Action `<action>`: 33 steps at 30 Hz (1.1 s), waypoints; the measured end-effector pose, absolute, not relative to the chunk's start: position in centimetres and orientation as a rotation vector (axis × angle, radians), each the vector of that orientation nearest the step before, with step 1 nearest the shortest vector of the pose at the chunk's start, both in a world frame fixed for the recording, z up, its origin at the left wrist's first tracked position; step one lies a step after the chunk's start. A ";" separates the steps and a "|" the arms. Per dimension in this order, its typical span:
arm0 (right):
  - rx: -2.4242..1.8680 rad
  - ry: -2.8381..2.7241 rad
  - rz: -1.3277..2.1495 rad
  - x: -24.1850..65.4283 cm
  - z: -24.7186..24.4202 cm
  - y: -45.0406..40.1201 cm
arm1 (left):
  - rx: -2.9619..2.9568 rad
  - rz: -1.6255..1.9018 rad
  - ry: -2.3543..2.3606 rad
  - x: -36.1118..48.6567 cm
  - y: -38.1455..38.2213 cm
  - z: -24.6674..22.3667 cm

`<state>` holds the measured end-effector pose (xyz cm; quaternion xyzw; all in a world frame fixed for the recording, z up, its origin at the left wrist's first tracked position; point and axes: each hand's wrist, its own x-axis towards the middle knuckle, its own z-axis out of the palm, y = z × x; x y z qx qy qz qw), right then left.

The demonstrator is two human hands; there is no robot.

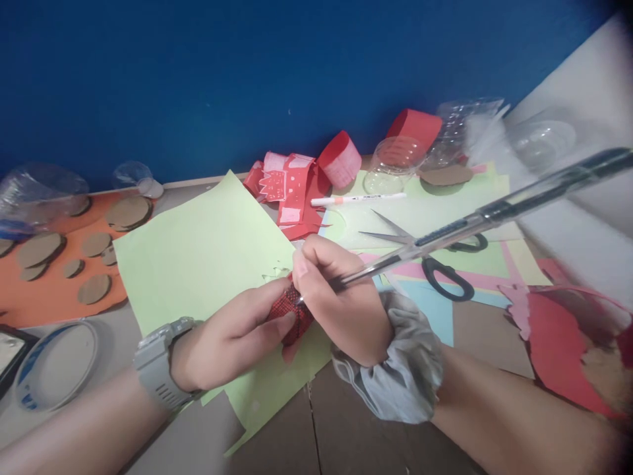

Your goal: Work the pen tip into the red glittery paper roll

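Note:
My right hand (336,290) is closed round a clear ballpoint pen (395,258), its tip against a small red piece (295,324) with a dark crosshatch pattern. That red piece is pinched by my left hand (242,336), thumb on its near side, partly hidden by the fingers. Both hands are above a light green paper sheet (198,244), which carries a small drawn outline near the fingers. A watch is on my left wrist and a grey scrunchie (395,363) on my right.
Scissors (445,280) lie partly open on coloured papers at right, near a white marker (359,199). Red paper rings (340,159) and clear plastic cups (395,165) stand along the blue wall. Cardboard discs (93,289) lie on orange paper at left, by a tape roll (57,366).

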<state>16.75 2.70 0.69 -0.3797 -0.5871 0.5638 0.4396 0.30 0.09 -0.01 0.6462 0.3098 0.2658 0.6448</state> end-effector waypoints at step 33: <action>-0.964 -1.457 1.417 16.7 0.9 2.6 | 1.502 0.605 0.718 0.3 0.1 0.1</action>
